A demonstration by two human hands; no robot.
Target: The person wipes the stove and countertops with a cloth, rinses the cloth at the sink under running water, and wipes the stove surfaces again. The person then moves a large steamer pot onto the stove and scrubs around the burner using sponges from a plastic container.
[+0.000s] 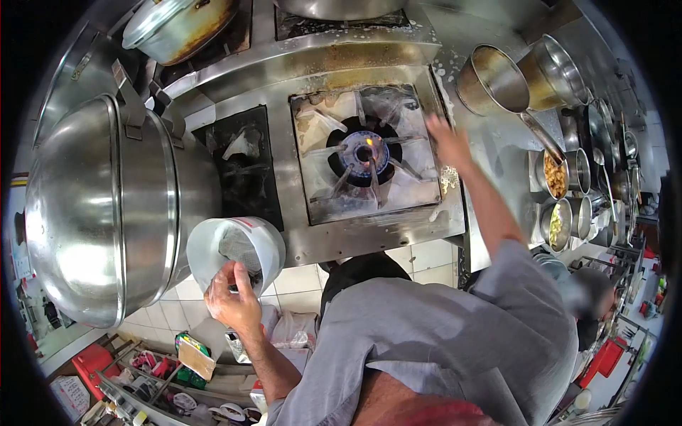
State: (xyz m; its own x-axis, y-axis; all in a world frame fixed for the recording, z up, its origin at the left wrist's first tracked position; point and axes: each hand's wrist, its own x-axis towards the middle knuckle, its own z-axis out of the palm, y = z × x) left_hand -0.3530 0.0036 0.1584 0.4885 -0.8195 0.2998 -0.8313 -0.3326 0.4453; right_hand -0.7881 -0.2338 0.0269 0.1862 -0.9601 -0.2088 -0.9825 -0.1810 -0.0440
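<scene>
My left hand (233, 302) is at the near rim of a white bucket (271, 245), with its thumb and fingers curled on the rim. A grey mesh-like item (240, 245) lies inside the bucket. On the right edge of the stove's square burner section, my right hand (449, 142) has its fingers spread and nothing visible in it, slightly blurred. Left of that hand, the round gas burner (365, 155) is lit, with blue flames and a small yellow one, under a metal pot grate (328, 150).
A large domed steel vessel (78, 213) stands at the left. Behind are a stained lidded pot (181, 32) and another pot (341, 7). Saucepans (497, 78) and small food containers (555, 177) line the right. Another person (590, 291) is at the far right.
</scene>
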